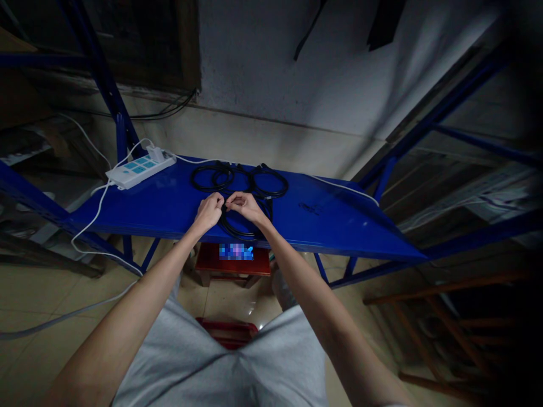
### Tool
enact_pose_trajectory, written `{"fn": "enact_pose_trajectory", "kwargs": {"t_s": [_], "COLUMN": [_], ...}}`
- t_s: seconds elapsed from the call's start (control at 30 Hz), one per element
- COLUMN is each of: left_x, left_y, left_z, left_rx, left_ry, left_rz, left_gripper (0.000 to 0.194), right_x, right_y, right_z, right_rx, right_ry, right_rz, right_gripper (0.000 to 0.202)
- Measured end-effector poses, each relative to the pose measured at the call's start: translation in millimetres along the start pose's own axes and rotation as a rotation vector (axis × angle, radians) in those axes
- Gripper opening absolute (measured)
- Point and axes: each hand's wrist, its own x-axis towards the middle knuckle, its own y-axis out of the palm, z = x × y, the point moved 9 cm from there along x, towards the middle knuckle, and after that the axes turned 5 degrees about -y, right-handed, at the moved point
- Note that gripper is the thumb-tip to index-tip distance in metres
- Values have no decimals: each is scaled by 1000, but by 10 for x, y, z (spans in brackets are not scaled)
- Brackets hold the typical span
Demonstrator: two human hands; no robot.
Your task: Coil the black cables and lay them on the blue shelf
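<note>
1. Two hands meet here: my left hand and right hand are at the left side of the near black coil, fingers pinched together; I cannot tell whether cable is clamped in them.
2. Pulling toward me could drag that coil over the blue desk's near edge, since it lies close there.
3. Lifting carelessly could snag the far coils, bunched just beyond.
4. My open room is rightward; the power strip limits the far left, a white cord the far edge.
</note>
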Motion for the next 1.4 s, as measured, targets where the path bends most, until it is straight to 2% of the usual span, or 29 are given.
{"fn": "enact_pose_trajectory", "kwargs": {"t_s": [0.2, 0.53, 0.7, 1.07, 1.2, 1.4], "left_x": [-17, -53, -61, -41, -24, 9], "left_y": [5, 55, 65, 55, 23, 4], "left_z": [-13, -65, -72, -53, -10, 67], "left_rx": [40, 151, 164, 143, 88, 13], "left_ry": [-17, 3, 17, 28, -4, -41], "left_rz": [5, 40, 40, 28, 13, -7], "left_gripper": [16, 20, 18, 17, 16, 16], "right_x": [-23, -6, 9, -51, -52, -50], "right_y": [-9, -48, -37, -54, -48, -103], "right_z": [23, -10, -43, 82, 45, -28], "right_rx": [23, 83, -66, -431, -379, -249], "right_ry": [21, 3, -35, -130, -95, -39], "right_rz": [-31, -44, -26, -127, -122, -141], "right_gripper": [38, 39, 32, 13, 14, 30]}}
